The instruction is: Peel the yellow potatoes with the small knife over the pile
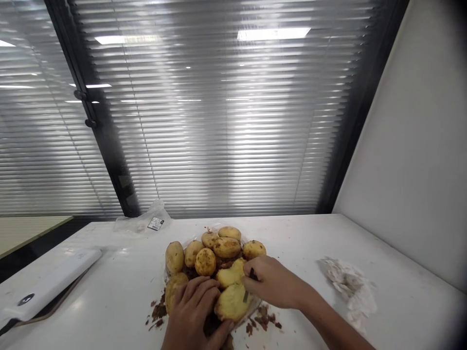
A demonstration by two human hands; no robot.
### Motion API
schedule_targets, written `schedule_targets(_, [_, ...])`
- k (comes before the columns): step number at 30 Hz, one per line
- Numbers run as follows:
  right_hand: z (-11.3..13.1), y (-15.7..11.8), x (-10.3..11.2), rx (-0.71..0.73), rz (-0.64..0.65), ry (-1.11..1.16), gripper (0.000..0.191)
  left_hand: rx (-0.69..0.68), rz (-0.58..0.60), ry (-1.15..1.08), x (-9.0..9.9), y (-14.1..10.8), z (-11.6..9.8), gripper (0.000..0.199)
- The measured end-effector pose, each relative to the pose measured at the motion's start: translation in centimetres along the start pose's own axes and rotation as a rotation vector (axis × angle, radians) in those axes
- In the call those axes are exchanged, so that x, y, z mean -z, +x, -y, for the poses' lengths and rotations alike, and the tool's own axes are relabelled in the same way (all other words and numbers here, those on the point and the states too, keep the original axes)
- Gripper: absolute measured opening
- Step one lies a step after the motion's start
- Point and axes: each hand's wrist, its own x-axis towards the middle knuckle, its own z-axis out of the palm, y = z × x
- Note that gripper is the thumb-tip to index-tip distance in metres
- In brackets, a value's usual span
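My left hand (195, 313) grips a potato (231, 302) from its left side, the thumb along its lower edge. Most of this potato's visible skin is off, and pale yellow flesh shows. My right hand (274, 282) is closed around a small black-handled tool with a narrow grey blade (245, 295). The blade lies against the potato's right part; its exact kind is unclear. Just behind sits another largely peeled potato (231, 273). Several potatoes with brown skin (226, 247) crowd around on a clear plastic sheet or bag (251, 307).
Brown peel scraps (264, 318) lie at both sides of the pile on the white table (120, 291). A crumpled tissue (350, 287) is at the right, a white elongated device (54, 284) at the left. Behind are a labelled plastic bag (144, 221) and window blinds (226, 121).
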Motion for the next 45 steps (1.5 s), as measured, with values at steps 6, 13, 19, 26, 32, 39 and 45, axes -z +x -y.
schedule_targets(6, [0.15,0.04,0.27,0.031,0.024,0.05,0.032,-0.017,-0.007,0.015,0.01,-0.03,-0.02,0.036])
schedule_targets(13, [0.35,-0.15,0.47,0.026,0.021,0.094,0.033,0.004,0.006,0.011,-0.19,-0.23,0.03,0.035])
schedule_targets(19, [0.38,-0.1,0.41,0.015,0.019,0.088,0.033,0.014,0.009,-0.016,-0.14,-0.1,0.01,0.035])
schedule_targets(26, [0.17,-0.17,0.43,0.04,0.019,0.1,0.032,0.018,0.01,-0.024,-0.16,-0.33,-0.04,0.036])
schedule_targets(32, [0.3,-0.11,0.45,0.047,0.026,0.131,0.033,0.009,0.02,-0.011,-0.02,-0.28,-0.09,0.036])
schedule_targets(39, [0.18,-0.26,0.45,0.027,0.021,0.116,0.033,-0.004,0.016,0.009,-0.03,-0.1,-0.07,0.037])
schedule_targets(45, [-0.14,0.03,0.27,0.032,0.0,0.07,0.035,-0.009,0.011,0.017,-0.15,-0.22,-0.14,0.038])
